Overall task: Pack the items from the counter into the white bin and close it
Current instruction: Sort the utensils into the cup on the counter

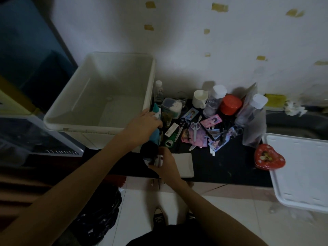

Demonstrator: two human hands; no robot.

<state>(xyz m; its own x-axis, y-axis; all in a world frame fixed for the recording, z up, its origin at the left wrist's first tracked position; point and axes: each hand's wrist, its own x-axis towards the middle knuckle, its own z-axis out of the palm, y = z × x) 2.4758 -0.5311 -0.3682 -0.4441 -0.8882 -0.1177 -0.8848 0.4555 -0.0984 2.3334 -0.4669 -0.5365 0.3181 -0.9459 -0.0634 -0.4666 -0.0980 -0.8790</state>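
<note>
The white bin [99,96] stands open and empty at the counter's left. Its white lid [301,171] lies at the right end. My left hand [144,124] reaches past the bin's near right corner, and its fingers curl over a teal item [155,137]. A white bottle with a teal cap [157,111] stands just behind those fingers. At the counter's front edge my right hand [166,164] pinches a small dark item [156,161], next to a black round thing [149,149] and a white sheet [185,163]. What the dark item is cannot be made out.
Scattered on the dark counter are a cotton-swab box [173,105], a white mug [199,99], clear bottles [215,100], a red round tin [230,104], scissors [194,126], photo cards [213,120] and a red heart tin [269,157]. A clear drawer unit [35,137] stands at the left.
</note>
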